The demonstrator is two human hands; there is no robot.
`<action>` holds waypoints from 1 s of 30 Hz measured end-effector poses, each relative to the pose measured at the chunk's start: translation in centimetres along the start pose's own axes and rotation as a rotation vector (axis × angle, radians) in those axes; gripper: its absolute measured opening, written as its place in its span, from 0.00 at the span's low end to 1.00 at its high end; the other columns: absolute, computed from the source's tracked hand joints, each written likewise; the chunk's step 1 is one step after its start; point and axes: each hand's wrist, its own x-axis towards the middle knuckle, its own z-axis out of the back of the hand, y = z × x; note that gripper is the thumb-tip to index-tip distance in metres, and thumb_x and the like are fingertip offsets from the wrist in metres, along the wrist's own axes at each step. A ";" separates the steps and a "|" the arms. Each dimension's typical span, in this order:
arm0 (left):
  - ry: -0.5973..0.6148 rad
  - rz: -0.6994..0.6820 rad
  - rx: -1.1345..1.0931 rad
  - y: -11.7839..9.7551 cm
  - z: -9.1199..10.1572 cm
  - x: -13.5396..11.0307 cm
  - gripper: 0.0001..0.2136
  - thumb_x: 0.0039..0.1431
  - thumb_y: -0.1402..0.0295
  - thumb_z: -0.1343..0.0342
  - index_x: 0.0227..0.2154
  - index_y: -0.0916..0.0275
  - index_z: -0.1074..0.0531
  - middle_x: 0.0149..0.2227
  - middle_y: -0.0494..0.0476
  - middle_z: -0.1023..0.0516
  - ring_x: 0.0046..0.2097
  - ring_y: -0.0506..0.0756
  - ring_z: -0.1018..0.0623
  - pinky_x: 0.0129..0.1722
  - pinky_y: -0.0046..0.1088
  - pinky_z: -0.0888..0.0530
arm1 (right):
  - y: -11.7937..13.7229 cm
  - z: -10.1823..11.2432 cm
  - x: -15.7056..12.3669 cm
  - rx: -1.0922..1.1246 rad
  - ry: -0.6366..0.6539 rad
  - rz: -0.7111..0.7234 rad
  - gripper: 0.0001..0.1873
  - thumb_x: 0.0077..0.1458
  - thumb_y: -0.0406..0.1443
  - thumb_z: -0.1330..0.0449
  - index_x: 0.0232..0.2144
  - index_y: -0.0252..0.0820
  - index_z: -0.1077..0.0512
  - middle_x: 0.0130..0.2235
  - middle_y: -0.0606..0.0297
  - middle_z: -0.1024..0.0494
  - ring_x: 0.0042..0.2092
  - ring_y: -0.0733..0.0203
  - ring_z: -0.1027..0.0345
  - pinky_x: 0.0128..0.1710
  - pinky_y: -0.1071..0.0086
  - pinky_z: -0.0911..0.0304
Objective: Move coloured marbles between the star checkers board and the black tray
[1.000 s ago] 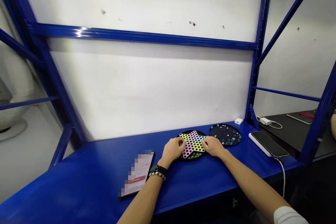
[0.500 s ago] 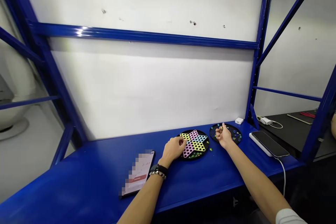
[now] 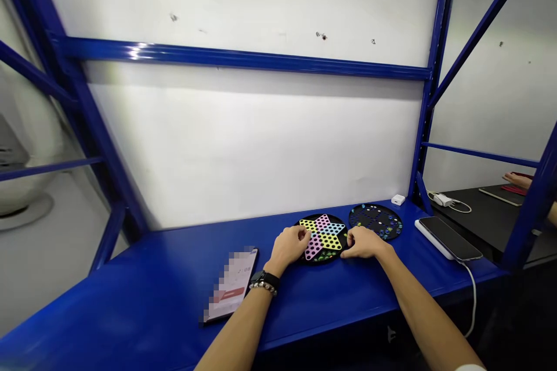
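Note:
A black round board holding a star-shaped Chinese checkers insert (image 3: 324, 236) in pink, yellow and blue lies on the blue shelf top. My left hand (image 3: 288, 247) rests curled on its left side, and I cannot tell if the fingers hold a marble. My right hand (image 3: 363, 243) lies at the board's right rim, fingertips touching it. Coloured marbles sit in the board's lower edge. Behind my right hand is a second black round board (image 3: 375, 221) with small marbles in its holes.
A phone with a blurred screen (image 3: 231, 284) lies left of my left wrist. To the right, a phone (image 3: 448, 237) sits on a white power bank, with a small white box (image 3: 397, 200) behind. Blue steel uprights frame the shelf. A co-worker's hand (image 3: 517, 181) reaches over a black table at far right.
My right hand has come back left from above the second round board to the star board's rim, and its pinch has loosened. A co-worker's hand has appeared at far right.

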 end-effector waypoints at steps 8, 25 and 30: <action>-0.001 -0.012 -0.004 0.4 -0.3 0.1 0.15 0.64 0.59 0.51 0.25 0.59 0.27 0.28 0.52 0.21 0.31 0.53 0.24 0.28 0.26 0.40 | -0.6 -0.2 0.1 0.074 0.035 0.100 0.09 0.49 0.38 0.37 0.23 0.41 0.31 0.26 0.68 0.26 0.30 0.65 0.35 0.29 0.73 0.47; 0.011 -0.006 -0.013 -0.2 0.2 -0.1 0.14 0.63 0.61 0.50 0.25 0.60 0.28 0.29 0.55 0.21 0.32 0.54 0.24 0.28 0.28 0.40 | 0.1 -2.1 2.0 -0.098 -0.140 0.018 0.11 0.66 0.38 0.53 0.44 0.44 0.33 0.43 0.59 0.21 0.42 0.55 0.29 0.36 0.67 0.48; 0.014 0.003 -0.001 -0.2 0.1 -0.1 0.14 0.64 0.61 0.50 0.24 0.59 0.29 0.28 0.52 0.21 0.31 0.53 0.25 0.28 0.27 0.40 | 0.3 -2.2 2.5 -0.122 -0.102 -0.024 0.11 0.65 0.39 0.52 0.41 0.44 0.30 0.44 0.58 0.21 0.45 0.53 0.28 0.37 0.66 0.46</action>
